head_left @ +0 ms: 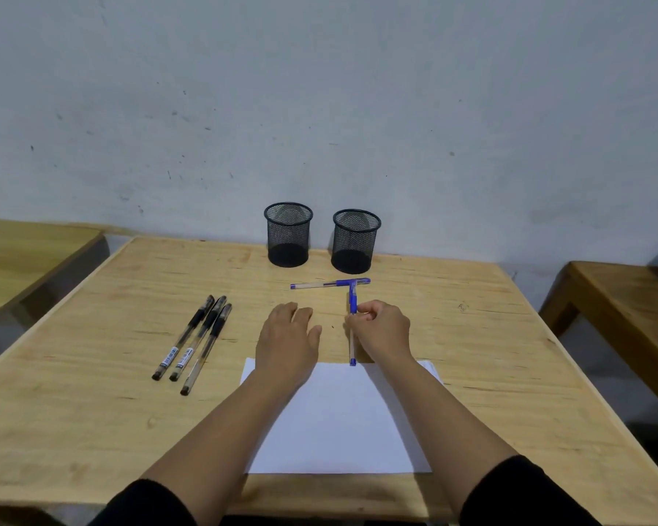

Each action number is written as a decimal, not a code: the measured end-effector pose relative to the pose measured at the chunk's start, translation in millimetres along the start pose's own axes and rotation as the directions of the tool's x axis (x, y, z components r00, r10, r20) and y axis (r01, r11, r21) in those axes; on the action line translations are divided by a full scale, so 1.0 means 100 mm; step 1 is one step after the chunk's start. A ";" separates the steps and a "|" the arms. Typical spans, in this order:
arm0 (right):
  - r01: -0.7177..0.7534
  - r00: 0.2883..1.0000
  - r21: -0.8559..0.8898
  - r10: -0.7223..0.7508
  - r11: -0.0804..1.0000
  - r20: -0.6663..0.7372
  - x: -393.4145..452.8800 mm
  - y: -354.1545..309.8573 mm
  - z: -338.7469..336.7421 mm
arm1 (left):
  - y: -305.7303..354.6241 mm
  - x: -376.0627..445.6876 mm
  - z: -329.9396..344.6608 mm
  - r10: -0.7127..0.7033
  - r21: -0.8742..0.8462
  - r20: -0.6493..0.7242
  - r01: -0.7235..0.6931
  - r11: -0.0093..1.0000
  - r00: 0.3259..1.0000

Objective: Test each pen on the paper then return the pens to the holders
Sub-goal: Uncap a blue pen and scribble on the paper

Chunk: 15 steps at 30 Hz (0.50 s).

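Pens are lying out in two groups on the wooden surface (92,373): three black pens (194,341) side by side to our left, and a blue pen (329,284) lying crosswise just in front of the two mesh holders (287,235), both of which are looking empty. We are pinching a second blue pen (352,347) in our right hand (382,328), fingers (361,311) closed around its upper barrel, with its near end hanging just over the far edge of the paper (339,419). Our left hand (287,337) is hovering open, palm down, fingers loose and holding nothing, just beside the right.

We are judging this as the start of the first test, since the sheet is showing no marks. To do it well, we are wanting to take the cap off with the free hand, whichever end it is on, which we cannot tell from here. Then we are shifting the grip toward the tip, pressing the left palm flat on the sheet so it is not sliding, and drawing one short stroke near a corner, leaving room for the other four.
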State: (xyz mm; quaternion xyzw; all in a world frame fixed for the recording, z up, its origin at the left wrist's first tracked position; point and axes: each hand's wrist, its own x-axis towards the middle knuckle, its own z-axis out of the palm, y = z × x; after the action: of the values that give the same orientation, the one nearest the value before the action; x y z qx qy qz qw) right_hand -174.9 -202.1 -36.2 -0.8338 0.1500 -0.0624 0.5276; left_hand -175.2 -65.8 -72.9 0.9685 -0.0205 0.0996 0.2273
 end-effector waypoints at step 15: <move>0.161 0.985 -0.371 -0.170 0.915 0.008 0.21 0.02 0.00 | -0.01 0.07 -0.02 0.051 0.076 -0.074 -0.046 0.996 0.996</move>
State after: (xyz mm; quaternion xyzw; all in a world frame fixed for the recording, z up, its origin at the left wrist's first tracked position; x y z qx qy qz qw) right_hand -155.2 -209.8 -39.2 -0.9272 0.0944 -0.0875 0.3519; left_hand -168.8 -63.7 -70.0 0.9710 -0.0315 0.1426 0.1892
